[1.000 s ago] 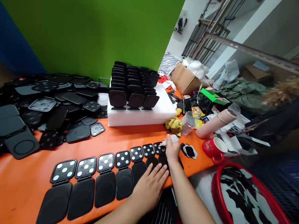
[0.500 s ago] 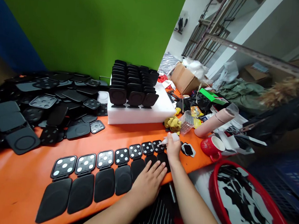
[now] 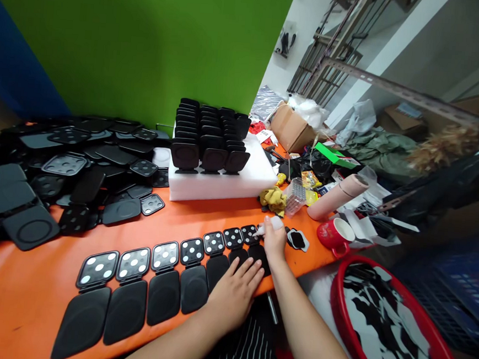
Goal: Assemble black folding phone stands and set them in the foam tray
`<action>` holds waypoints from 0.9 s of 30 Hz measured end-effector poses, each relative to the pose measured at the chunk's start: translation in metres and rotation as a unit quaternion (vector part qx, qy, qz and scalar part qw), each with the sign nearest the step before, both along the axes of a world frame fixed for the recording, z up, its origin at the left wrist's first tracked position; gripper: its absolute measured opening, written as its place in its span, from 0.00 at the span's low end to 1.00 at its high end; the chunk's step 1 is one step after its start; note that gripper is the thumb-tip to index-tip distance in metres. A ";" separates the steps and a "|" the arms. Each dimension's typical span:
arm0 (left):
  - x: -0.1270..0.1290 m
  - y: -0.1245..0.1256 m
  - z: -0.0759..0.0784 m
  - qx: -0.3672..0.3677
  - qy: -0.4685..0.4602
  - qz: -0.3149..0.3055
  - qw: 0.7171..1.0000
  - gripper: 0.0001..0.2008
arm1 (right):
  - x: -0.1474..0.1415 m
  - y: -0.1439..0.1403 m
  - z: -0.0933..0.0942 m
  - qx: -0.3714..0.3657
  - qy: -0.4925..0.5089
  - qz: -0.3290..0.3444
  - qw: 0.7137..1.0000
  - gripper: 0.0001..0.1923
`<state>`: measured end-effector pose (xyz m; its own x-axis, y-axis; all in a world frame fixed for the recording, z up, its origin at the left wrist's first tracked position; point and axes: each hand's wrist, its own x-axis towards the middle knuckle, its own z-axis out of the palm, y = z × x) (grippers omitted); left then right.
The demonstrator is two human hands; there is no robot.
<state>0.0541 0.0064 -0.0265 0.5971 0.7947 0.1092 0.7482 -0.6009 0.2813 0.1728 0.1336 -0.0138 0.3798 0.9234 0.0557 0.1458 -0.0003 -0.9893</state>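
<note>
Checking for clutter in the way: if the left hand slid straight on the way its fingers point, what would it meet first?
Probably the right hand holding the small white bottle; the left hand points that way, though depth is unclear.

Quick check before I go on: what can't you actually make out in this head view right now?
- Bottle in the right hand: its tip is too small to show whether it touches the last panel.
- Lower pads under the left hand: covered by its palm and fingers.
- Red basin: cut off by the bottom and right edges.
- Black pile: runs off the left edge.
- Clutter behind the mug: too small to name.
</note>
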 end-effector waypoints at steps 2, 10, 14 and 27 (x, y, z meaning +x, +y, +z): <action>0.000 0.000 0.000 -0.001 0.000 -0.001 1.000 0.27 | 0.000 0.002 0.001 -0.011 0.043 -0.010 0.999 0.17; -0.002 0.001 0.003 0.004 0.007 -0.009 1.000 0.27 | -0.014 -0.017 0.009 -0.088 0.233 0.030 0.968 0.14; -0.003 0.003 0.002 0.000 -0.002 -0.019 1.000 0.26 | -0.017 -0.030 0.012 -0.129 0.310 0.043 0.941 0.11; -0.002 0.003 -0.004 -0.009 -0.032 -0.016 0.999 0.27 | -0.023 -0.026 0.012 -0.058 0.187 0.055 0.979 0.14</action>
<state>0.0521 0.0093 -0.0304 0.6151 0.7770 0.1340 0.7085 -0.6193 0.3383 0.1500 0.1071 -0.0015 0.2506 0.9518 -0.1766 -0.2209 -0.1214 -0.9677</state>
